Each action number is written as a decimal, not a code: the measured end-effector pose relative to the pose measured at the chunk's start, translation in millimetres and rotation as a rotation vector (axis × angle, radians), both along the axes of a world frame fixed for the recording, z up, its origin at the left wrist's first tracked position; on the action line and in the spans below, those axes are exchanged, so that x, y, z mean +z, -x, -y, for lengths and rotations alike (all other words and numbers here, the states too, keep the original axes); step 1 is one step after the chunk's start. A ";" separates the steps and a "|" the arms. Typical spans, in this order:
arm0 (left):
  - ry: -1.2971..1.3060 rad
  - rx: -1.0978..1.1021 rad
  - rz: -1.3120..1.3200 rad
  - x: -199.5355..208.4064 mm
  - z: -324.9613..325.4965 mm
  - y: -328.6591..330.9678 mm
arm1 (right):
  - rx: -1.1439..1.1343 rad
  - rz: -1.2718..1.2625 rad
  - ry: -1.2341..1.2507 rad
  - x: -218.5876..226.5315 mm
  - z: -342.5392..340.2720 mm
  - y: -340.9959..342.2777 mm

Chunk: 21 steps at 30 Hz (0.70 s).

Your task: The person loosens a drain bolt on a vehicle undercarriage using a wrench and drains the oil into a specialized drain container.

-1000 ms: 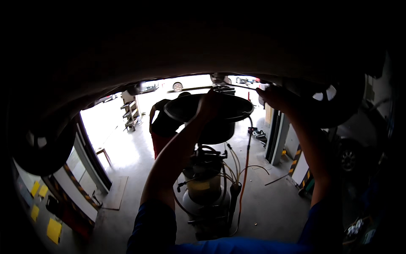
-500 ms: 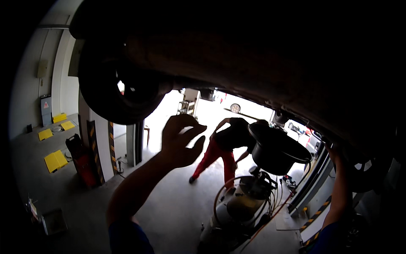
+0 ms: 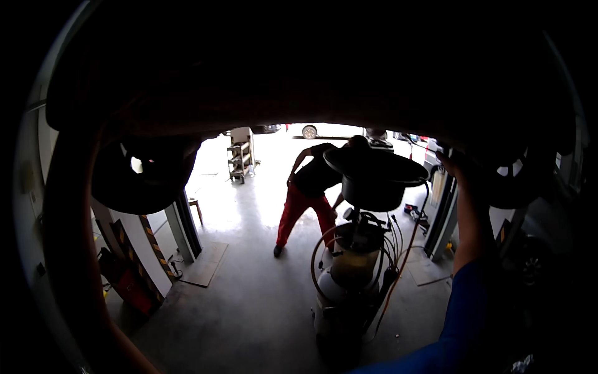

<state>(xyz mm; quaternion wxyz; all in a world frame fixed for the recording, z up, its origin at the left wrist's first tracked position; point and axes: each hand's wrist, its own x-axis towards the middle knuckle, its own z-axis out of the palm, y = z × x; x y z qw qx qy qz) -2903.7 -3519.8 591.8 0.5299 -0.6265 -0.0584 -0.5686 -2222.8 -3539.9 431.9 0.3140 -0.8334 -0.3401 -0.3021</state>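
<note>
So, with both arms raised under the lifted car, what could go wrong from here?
1. The right hand reaches into the dark underside; what it touches is hidden, so a slip may be likely.
2. The oil drain pan stands left of that hand, so fluid might miss it.
3. A person in red trousers bends close behind the drainer, whose hoses could trip someone.

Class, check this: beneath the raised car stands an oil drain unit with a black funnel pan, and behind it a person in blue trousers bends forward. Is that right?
Not quite. The head view shows the person wearing red trousers, not blue. The oil drain unit with its black funnel pan does stand beneath the raised car.
</note>
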 end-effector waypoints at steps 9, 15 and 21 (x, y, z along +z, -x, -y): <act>0.060 0.140 0.060 -5.5 0.8 -26.1 | -0.178 -0.113 0.102 -2.0 17.2 -19.2; 0.055 0.271 0.087 -11.2 11.9 -18.3 | -0.193 -0.044 0.011 -10.2 -1.2 27.5; 0.044 0.305 0.095 -17.7 18.8 -16.7 | -0.026 0.016 0.059 -5.6 0.4 7.0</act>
